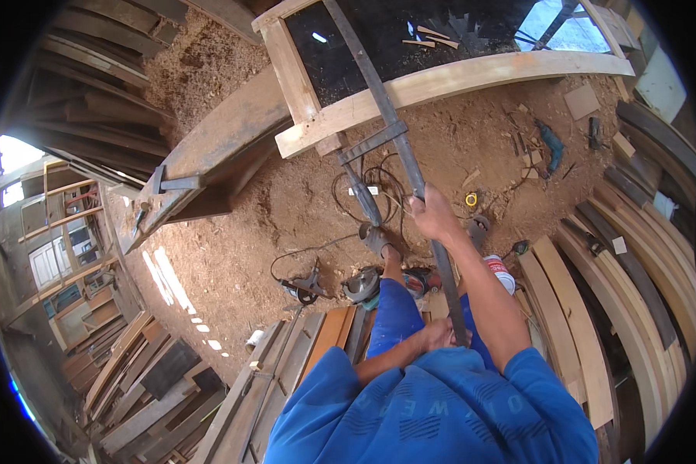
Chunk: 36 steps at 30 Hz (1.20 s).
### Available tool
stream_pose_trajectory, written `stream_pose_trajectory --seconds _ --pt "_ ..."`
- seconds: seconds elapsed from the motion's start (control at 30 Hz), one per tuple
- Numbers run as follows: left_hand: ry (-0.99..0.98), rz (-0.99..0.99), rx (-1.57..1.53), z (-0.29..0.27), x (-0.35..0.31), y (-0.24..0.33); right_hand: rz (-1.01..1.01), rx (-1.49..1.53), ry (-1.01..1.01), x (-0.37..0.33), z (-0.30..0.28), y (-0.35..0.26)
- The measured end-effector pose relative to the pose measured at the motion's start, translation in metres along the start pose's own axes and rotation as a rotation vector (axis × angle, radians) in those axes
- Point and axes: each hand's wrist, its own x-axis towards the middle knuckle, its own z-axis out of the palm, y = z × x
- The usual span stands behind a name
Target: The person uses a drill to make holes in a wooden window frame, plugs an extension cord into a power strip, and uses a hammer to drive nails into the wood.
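A long metal bar clamp [363, 68] runs from the pale wooden frame [441, 77] back to my waist. My right hand [435, 213] is closed around its bar, past the sliding jaw. Close to my body, my left hand [439, 334] is closed at the bar's near end; its fingers are partly hidden. The jaw's screw handle [363, 195] points toward my feet. A small wood block [331, 145] sits between the screw end and the frame's near edge. On the frame's dark glossy panel [340, 66] lie several thin wood wedges [433, 37]. The clamp's far end is out of view.
A heavy wooden bench [224, 127] stands at left. On the shaving-covered floor lie a teal power tool [551, 147], a yellow tape measure [471, 199], a circular saw [305, 288] and loose cords. A white-and-red bucket [500, 272] is beside my leg. Stacked planks [634, 301] line the right.
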Motion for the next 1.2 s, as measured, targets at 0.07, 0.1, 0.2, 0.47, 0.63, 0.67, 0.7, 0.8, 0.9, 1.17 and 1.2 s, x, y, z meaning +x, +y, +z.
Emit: stream_pose_trajectory --seconds 0.07,0.1,0.2,0.47,0.63,0.67,0.7,0.8,0.9,1.17,1.2 --pt "-0.106 0.001 0.238 -0.115 0.031 -0.047 -0.04 -0.021 -0.002 -0.005 0.02 -0.023" --pt "-0.001 -0.019 0.25 -0.092 0.018 -0.036 -0.055 -0.034 0.062 -0.005 0.018 -0.007" --pt "0.366 -0.028 0.317 -0.041 -0.047 0.007 -0.079 -0.056 0.177 -0.019 0.013 0.002" --pt "0.899 0.606 1.299 -0.03 -0.235 0.184 0.039 -0.166 0.294 -0.019 0.025 -0.022" --pt "0.907 1.008 1.098 -0.013 -0.325 0.286 0.14 -0.2 0.287 -0.017 0.026 -0.031" --pt "0.871 1.107 1.04 -0.01 -0.338 0.304 0.131 -0.197 0.293 -0.019 0.03 -0.033" --pt "0.871 1.12 1.043 -0.006 -0.349 0.318 0.132 -0.209 0.319 -0.019 0.034 -0.035" --pt "0.85 1.361 0.927 0.033 -0.375 0.348 0.182 -0.218 0.364 -0.019 0.038 -0.054" --pt "0.828 1.497 0.955 0.067 -0.395 0.369 0.149 -0.233 0.508 0.003 0.04 -0.056" --pt "0.821 1.57 0.851 0.048 -0.445 0.439 -0.291 -0.106 0.169 0.015 0.096 -0.205" --pt "0.856 1.574 0.886 0.042 -0.449 0.456 -0.205 -0.005 -0.013 0.02 0.117 -0.21"
